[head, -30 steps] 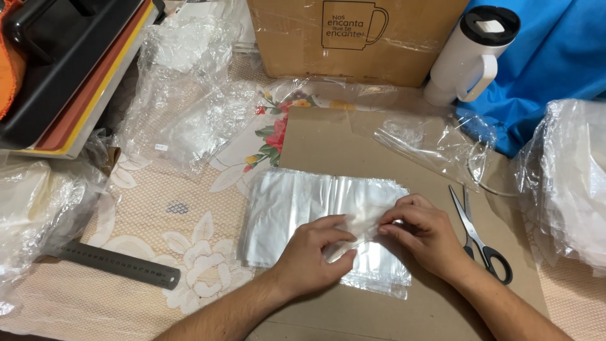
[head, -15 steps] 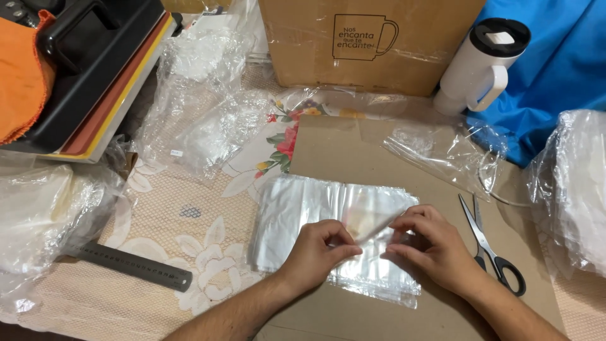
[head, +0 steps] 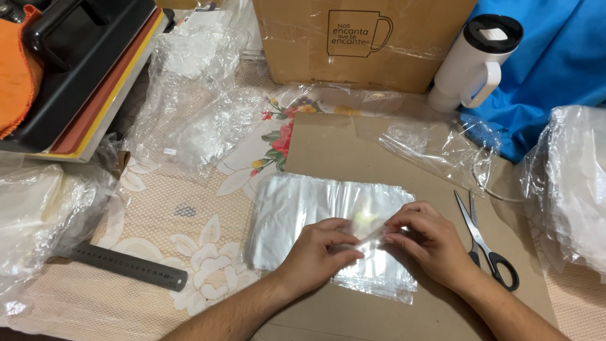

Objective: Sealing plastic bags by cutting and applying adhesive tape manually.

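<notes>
We pinch 1 thin clear bag [head: 369, 237] between both hands above the stack of bags [head: 297, 218], its long axis running left to right between our fingertips. Our left hand [head: 319, 249] closes thumb and fingers on its left end, our right hand [head: 426, 240] clamps the right end, equally near. Right of the stack lie the scissors [head: 486, 243], just beside our right wrist; left of it lies the ruler [head: 126, 266], well apart. Nothing blocks the stack.
</notes>
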